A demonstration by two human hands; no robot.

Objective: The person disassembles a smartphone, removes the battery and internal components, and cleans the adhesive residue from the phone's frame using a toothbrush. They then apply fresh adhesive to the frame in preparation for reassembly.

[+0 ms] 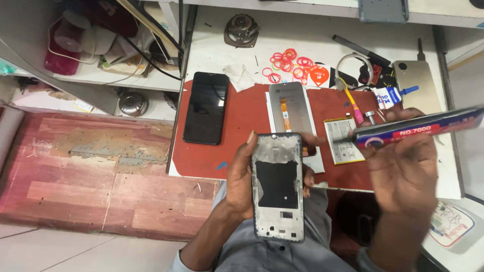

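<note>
My left hand holds a bare phone frame upright in front of me, its inner side up, with a dark rectangular patch in the middle. My right hand grips a long blue and red glue tube, held nearly level, its narrow tip pointing left toward the frame's top right corner. Both hands hover over the near edge of the red mat.
On the mat lie a black phone, a display panel with an orange flex cable and a battery. Behind are pink rubber bands, a small speaker, a gold phone back and small tools. A cluttered shelf is at left.
</note>
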